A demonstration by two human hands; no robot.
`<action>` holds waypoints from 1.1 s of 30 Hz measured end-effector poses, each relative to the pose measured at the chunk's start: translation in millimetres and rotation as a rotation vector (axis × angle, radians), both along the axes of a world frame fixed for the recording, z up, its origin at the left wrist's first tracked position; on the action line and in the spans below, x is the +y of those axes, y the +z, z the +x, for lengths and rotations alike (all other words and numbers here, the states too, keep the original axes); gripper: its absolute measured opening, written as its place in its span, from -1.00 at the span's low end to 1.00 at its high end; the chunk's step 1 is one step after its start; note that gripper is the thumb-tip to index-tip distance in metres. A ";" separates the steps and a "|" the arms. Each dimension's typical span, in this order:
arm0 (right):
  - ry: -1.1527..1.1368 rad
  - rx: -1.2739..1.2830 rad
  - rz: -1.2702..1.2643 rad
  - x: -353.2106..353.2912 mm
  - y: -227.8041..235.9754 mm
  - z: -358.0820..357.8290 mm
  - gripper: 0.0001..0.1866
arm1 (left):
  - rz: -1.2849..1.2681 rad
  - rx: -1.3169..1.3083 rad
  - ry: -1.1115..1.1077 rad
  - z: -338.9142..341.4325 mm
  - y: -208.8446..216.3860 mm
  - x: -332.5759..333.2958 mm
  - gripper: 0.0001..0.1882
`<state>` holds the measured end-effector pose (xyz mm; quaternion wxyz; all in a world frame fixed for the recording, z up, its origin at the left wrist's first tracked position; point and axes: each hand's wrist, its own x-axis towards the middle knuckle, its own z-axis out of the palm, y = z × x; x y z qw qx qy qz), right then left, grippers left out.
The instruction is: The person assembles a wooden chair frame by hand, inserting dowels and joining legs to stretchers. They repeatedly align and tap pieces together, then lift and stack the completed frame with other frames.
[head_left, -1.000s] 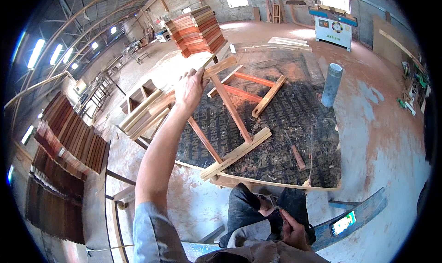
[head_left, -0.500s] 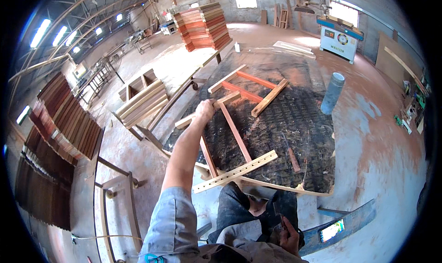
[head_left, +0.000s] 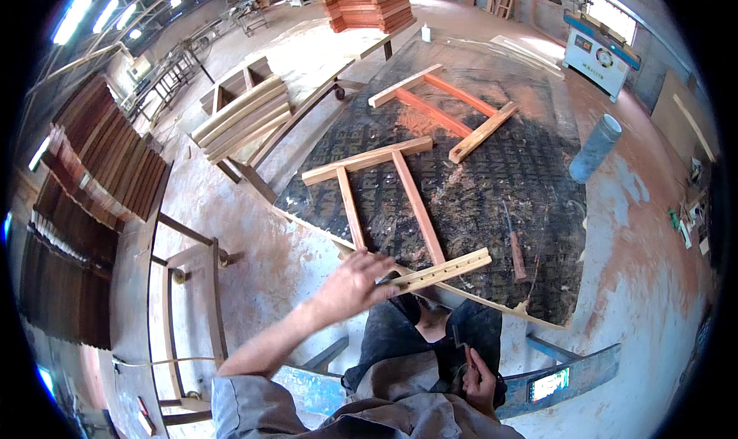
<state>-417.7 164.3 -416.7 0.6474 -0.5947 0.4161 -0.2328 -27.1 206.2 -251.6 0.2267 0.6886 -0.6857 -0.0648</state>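
My left hand (head_left: 352, 285) is at the near left end of a pale wooden rail (head_left: 450, 270) with a row of holes. Its fingers look stretched and apart, slightly blurred, and the hand covers that end of the rail. Two reddish slats, a left slat (head_left: 350, 208) and a right slat (head_left: 417, 204), join this rail to a far wooden rail (head_left: 369, 161). Low by my lap, my right hand (head_left: 481, 381) is closed round a small tool with a thin bent metal end (head_left: 457, 335); its grip is mostly hidden.
A similar wooden frame (head_left: 442, 112) lies farther back on the dark worktable (head_left: 507, 201). A chisel-like tool (head_left: 516, 251) and a grey-blue cylinder (head_left: 596, 148) are to the right. Stacked wood (head_left: 108, 170) stands left. A lit phone (head_left: 550, 385) rests on the blue bench (head_left: 596, 370).
My left hand has left the far rail and come back to the near rail's left end. The view has shifted. My right hand stays low with its tool.
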 end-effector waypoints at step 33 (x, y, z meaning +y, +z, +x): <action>0.033 0.042 0.098 -11.4 -20.7 -2.7 -0.55 | -0.061 -0.138 0.055 -22.5 61.3 13.2 -0.60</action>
